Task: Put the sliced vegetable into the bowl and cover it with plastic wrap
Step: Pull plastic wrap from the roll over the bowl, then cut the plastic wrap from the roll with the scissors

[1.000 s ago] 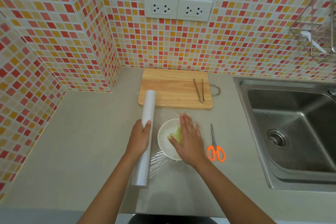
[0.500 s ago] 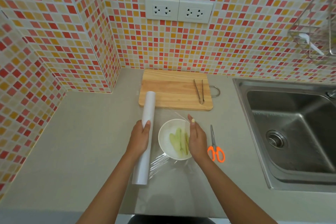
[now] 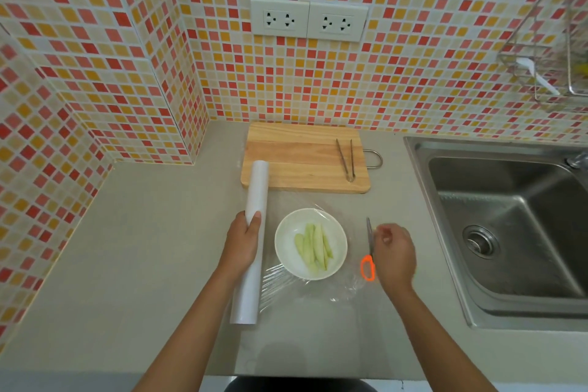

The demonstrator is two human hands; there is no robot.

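Beside the bowl [image 3: 288, 251], scissors [image 3: 369, 251] lie under right hand [image 3: 394, 253].

Wooden cutting board [image 3: 302, 157] against the tiled wall [image 3: 413, 41], metal tongs [image 3: 346, 160] lying on its right part, orange-handled scissors [image 3: 368, 251] flat on the grey bench [image 3: 143, 248], steel sink [image 3: 509, 223] at right, double socket [image 3: 308, 20] above.

White bowl [image 3: 288, 251], pale green slices [image 3: 313, 248], orange-handled scissors [image 3: 368, 256], red-orange-yellow mosaic tiles [image 3: 413, 57].

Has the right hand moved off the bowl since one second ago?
Yes. The right hand has left the bowl, moving rightward toward the sink, now over the scissors.
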